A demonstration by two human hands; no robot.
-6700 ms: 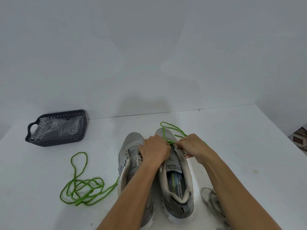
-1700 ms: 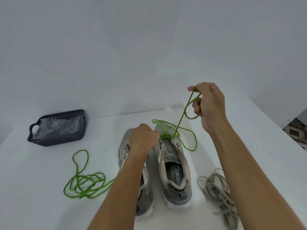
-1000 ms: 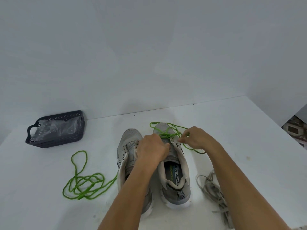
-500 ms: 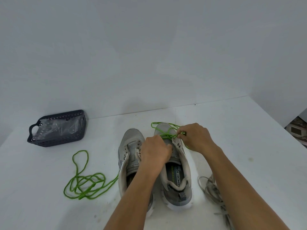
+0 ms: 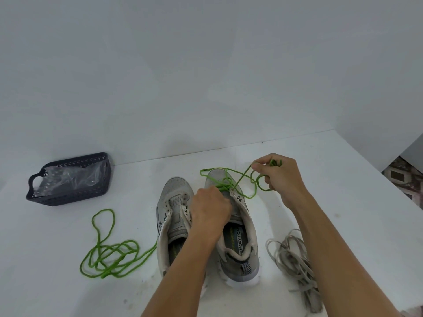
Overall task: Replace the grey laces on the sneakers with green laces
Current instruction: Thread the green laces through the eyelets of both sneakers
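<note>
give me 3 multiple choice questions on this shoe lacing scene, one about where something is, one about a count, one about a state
1. Where does the pile of grey laces lie?
A. in the basket
B. on the table, right of the right shoe
C. inside the left shoe

2. How many green laces are in view?
A. one
B. two
C. four

3. What is the right hand doing?
A. resting flat on the table
B. gripping the basket
C. pinching a green lace pulled up from the right shoe

Answers:
1. B, the grey laces sit on the table beside the right shoe.
2. B, one loose green lace lies left of the left shoe; the other green lace runs through the right shoe.
3. C, its fingers are closed on the lace above the toe, while the left hand rests on the right shoe.
</note>
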